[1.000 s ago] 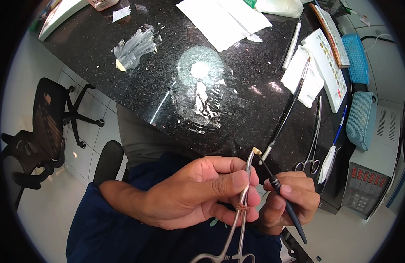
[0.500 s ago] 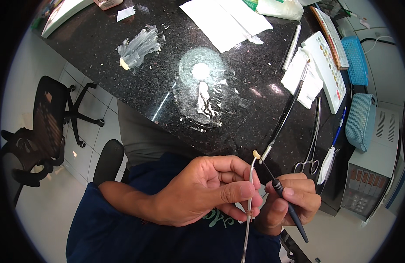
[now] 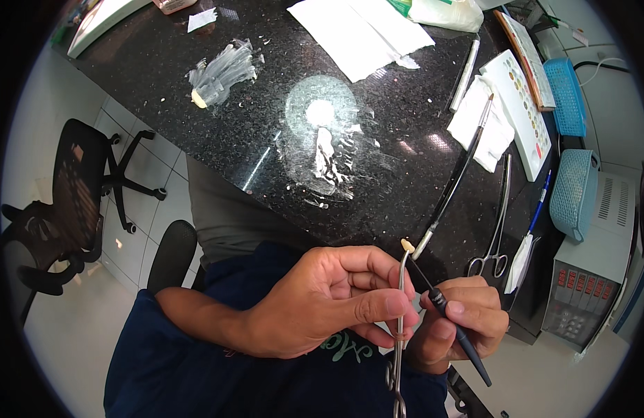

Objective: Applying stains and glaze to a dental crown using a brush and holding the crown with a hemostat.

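Note:
My left hand (image 3: 322,303) is closed around a slim metal hemostat (image 3: 399,348), its ring handles hanging toward my lap. Gripped in its bent tip is a small cream-coloured piece like a dental crown (image 3: 407,245). Close on the right, my right hand (image 3: 472,317) pinches a black-handled fine tool (image 3: 468,347). The tool's thin shaft points up-left, its end beside the hemostat tip just below the crown; I cannot tell whether they touch. On the counter behind, a long black brush (image 3: 451,188) lies with its metal end near the crown.
The dark speckled counter (image 3: 266,139) carries a white powdery smear (image 3: 327,157), a crumpled film (image 3: 224,73) and white paper (image 3: 350,42). At right lie another hemostat (image 3: 499,223), a tissue (image 3: 499,139), a white palette (image 3: 520,115), blue baskets (image 3: 572,195) and a grey machine (image 3: 590,265).
The hemostat has rolled in my left fingers, so its ring handles now show and the crown faces a different way. The fine tool's end has shifted slightly; my right hand hardly moved.

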